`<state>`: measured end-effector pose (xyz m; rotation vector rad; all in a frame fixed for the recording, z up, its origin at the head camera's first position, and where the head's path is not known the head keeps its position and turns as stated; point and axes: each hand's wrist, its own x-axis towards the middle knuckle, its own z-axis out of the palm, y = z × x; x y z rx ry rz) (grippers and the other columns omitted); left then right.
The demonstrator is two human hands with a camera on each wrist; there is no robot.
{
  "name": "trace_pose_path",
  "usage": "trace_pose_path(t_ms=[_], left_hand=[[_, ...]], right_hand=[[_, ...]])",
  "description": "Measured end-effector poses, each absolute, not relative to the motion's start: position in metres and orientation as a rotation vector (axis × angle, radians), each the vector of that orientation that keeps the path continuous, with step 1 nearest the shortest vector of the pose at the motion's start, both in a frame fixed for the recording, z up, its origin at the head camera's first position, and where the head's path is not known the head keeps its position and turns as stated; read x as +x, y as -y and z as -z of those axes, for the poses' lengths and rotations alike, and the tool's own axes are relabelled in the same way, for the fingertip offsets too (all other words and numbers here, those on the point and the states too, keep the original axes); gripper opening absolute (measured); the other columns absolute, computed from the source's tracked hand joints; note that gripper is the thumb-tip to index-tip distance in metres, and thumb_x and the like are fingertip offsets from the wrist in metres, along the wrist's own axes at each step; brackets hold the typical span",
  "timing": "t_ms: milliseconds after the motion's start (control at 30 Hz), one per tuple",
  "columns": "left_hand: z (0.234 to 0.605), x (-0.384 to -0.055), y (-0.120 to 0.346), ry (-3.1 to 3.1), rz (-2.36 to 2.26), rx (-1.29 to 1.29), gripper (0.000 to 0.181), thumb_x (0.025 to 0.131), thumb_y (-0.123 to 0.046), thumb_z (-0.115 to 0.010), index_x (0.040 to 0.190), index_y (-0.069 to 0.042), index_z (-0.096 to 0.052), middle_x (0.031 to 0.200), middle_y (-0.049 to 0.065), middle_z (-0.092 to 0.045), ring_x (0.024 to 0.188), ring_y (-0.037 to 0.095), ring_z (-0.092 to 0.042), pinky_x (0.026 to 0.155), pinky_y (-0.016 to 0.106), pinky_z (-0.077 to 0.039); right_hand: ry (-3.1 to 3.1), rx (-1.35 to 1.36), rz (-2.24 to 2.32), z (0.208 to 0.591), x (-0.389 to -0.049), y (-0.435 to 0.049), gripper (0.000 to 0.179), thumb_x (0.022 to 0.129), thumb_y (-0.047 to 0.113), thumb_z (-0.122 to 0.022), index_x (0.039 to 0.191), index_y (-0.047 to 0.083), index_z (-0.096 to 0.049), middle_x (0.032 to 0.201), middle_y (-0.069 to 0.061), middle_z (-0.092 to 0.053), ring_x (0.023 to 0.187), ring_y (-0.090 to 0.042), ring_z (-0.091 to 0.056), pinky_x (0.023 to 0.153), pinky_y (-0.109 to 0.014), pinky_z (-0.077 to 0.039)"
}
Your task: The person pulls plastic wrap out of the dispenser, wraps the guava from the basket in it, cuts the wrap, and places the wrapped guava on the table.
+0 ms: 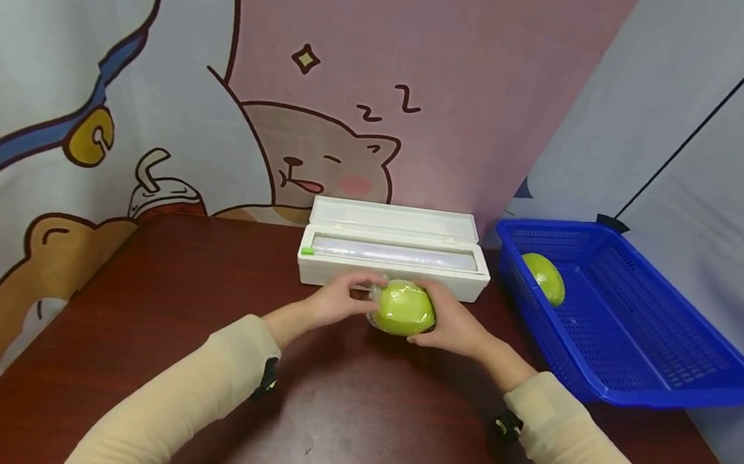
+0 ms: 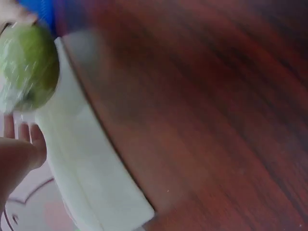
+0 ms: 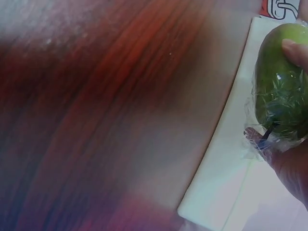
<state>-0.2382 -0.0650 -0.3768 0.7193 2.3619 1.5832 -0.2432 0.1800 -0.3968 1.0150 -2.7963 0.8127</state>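
A green mango (image 1: 405, 309) in clear plastic film is held above the table, just in front of a white cling-film dispenser (image 1: 395, 274). My right hand (image 1: 455, 322) grips its right side, thumb underneath and fingers over the top. In the right wrist view, loose crinkled film (image 3: 262, 144) bunches by the right thumb. At the mango's left end, my left hand (image 1: 334, 302) has thumb and fingers spread apart beside the film. The left wrist view shows the left fingers (image 2: 36, 137) fairly straight, right at the wrapped end of the mango (image 2: 31, 65).
The dispenser's lid (image 1: 395, 219) is raised, showing the film roll (image 1: 396, 253) and a green slider (image 1: 308, 251). To the right, a blue plastic basket (image 1: 641, 311) holds another green mango (image 1: 544, 278) at its left wall. A printed curtain (image 1: 475, 87) backs the dark wooden table (image 1: 225, 264).
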Motion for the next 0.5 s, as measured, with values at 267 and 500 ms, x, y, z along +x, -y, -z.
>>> trace_pose_path(t_ms=[267, 500], left_hand=[[0.385, -0.223, 0.050, -2.691, -1.043, 1.028, 0.089, 0.079, -0.020, -0.075, 0.148, -0.006, -0.020, 0.150, 0.016, -0.015, 0.137, 0.033, -0.028, 0.109, 0.043, -0.034], [0.388, -0.222, 0.044, -2.960, -0.577, 1.208, 0.090, 0.078, -0.027, -0.076, 0.148, -0.011, -0.022, 0.149, 0.017, -0.024, 0.133, 0.033, -0.033, 0.103, 0.041, -0.043]], right_hand=[[2.838, 0.962, -0.897, 0.393, -0.244, -0.180, 0.088, 0.066, 0.026, -0.084, 0.134, 0.003, -0.034, 0.127, -0.016, -0.048, 0.110, -0.028, -0.051, 0.094, -0.047, -0.045], [2.838, 1.031, -0.856, 0.390, -0.240, -0.174, 0.087, 0.065, 0.026, -0.084, 0.133, 0.001, -0.036, 0.125, -0.014, -0.048, 0.108, -0.025, -0.050, 0.093, -0.044, -0.046]])
